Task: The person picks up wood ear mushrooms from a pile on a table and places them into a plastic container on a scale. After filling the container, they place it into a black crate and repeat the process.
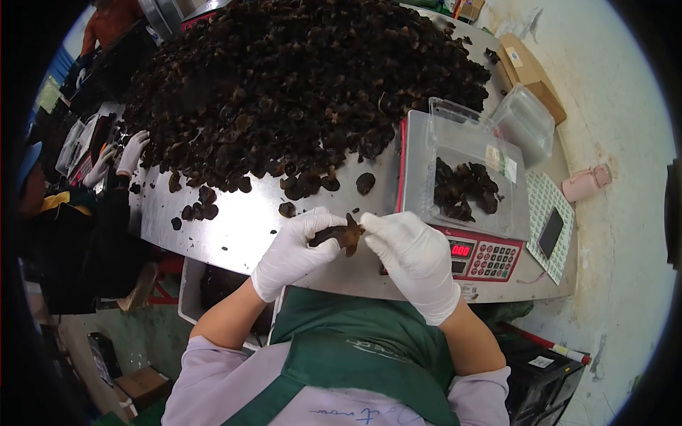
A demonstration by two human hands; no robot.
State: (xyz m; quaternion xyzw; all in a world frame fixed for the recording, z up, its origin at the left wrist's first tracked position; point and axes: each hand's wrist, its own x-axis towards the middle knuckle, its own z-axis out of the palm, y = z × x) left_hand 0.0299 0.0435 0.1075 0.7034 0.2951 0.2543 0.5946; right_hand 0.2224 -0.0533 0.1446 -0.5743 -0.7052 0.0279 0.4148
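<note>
My left hand (302, 248), in a white glove, grips a brown, ruffled wood ear mushroom (348, 235) between thumb and fingers, above the table's front edge. The gloved fingers of my right hand (415, 263) pinch at the same mushroom's right edge; exactly what lies between the fingertips is hidden. Beyond my hands a huge heap of dark wood ear mushrooms (284, 92) covers much of the metal table (220, 231). To the right, a clear plastic container (497, 153) with several mushrooms inside rests on a red digital scale (483, 257) that reads 0.00.
Stacked clear containers (529, 124), a cardboard box (529, 71), a phone (550, 232) on a patterned pad and a pink bottle (586, 182) line the right side. A white bin (190, 291) stands below the front edge. At left works another person with gloved hands (133, 151).
</note>
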